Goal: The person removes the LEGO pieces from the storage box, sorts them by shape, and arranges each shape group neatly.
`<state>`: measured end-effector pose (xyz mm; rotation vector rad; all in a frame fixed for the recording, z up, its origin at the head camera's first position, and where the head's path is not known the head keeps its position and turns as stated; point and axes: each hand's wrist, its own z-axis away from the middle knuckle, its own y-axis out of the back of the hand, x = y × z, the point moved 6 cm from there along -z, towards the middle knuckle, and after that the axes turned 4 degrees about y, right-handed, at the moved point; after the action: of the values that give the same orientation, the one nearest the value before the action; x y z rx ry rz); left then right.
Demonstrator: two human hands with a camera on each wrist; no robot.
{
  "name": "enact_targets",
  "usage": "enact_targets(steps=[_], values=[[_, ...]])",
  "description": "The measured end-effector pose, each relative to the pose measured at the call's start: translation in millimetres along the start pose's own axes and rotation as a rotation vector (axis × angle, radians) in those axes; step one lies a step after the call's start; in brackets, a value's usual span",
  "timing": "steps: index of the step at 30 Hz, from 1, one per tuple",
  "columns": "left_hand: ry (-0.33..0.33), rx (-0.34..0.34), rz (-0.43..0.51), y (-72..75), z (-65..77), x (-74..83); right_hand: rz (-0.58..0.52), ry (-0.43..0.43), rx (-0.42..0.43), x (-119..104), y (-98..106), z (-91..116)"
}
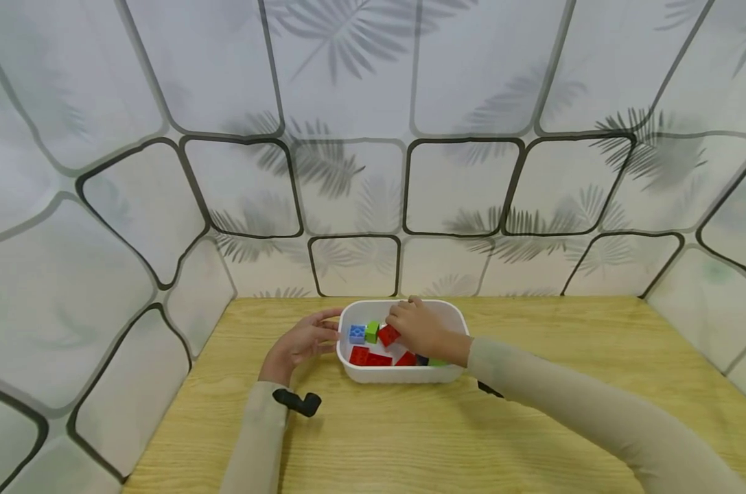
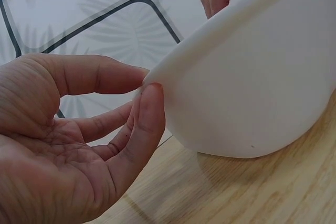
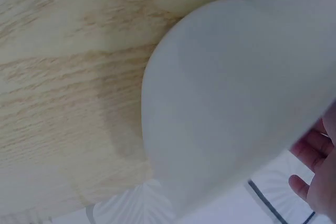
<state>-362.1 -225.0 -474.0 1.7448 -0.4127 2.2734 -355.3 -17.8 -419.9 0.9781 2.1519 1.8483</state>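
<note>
A white plastic tub [image 1: 403, 375] holds several toy building bricks. My left hand [image 1: 307, 341] pinches the left end of its rim between thumb and finger, close up in the left wrist view. My right hand [image 1: 417, 328] reaches down into the tub with bent fingers, right beside a red brick [image 1: 388, 335]; I cannot tell whether it grips one. To the left lie a blue brick [image 1: 357, 334] and a green brick [image 1: 372, 332]. More red bricks [image 1: 379, 360] lie along the near wall. In the right wrist view the tub's wall hides part of the right hand [image 3: 317, 156].
The tub stands on a light wooden table [image 1: 373, 432], near its back edge. A patterned white curtain [image 1: 360, 185] rises behind and at both sides. Dark bands [image 1: 297, 402] are strapped around the sleeved wrists.
</note>
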Motion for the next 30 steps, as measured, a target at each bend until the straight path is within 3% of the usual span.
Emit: enact_targets(steps=[4,15,24,30], values=[[-0.001,-0.004,-0.009,-1.6,-2.0,0.6,0.039,0.015,0.106,8,17,10],[0.001,-0.015,-0.031,-1.2,-0.9,0.7,-0.038,-0.032,0.444,36,66,55],[0.006,0.003,-0.013,3.4,-1.7,-3.0,0.076,-0.040,0.590,61,75,102],[-0.003,-0.008,-0.013,2.4,-2.6,-2.6,0.123,-0.088,0.633,80,70,132]])
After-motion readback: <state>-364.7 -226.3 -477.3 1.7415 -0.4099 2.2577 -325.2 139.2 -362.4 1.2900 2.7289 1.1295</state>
